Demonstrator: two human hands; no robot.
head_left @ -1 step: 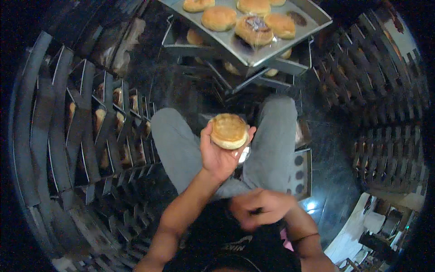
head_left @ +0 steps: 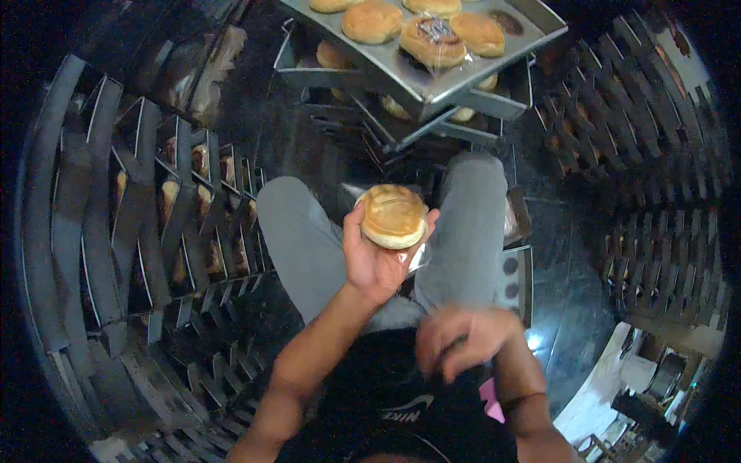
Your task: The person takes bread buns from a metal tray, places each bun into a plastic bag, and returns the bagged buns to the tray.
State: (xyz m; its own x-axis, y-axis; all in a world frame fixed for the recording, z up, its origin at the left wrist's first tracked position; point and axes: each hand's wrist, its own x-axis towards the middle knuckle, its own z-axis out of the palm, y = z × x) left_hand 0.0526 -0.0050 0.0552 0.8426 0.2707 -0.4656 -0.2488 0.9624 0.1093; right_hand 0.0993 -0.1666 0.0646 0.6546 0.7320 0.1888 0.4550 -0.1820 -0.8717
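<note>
A round bun [head_left: 394, 216] rests in my left hand [head_left: 374, 270], between my knees. Its flat golden-brown side faces up, and my fingers and thumb curl around its pale edge. My right hand [head_left: 469, 339] is over my lap, smeared by motion; whether it holds anything cannot be made out. Shiny clear plastic [head_left: 417, 258] shows just below the bun. Ahead, a metal tray [head_left: 534, 35] carries several buns, and a bun with a dark swirl in clear wrap [head_left: 432, 42] sits near its front corner.
More trays with buns are stacked crosswise under the top tray. Racks of trays [head_left: 131, 231] line my left, with more racks [head_left: 648, 239] on the right. A tray with dark round marks [head_left: 512, 289] lies beside my right thigh. A white-topped table [head_left: 590, 386] stands at lower right.
My right hand has moved slightly right and up over my lap. My left hand has raised and turned the bun a little.
</note>
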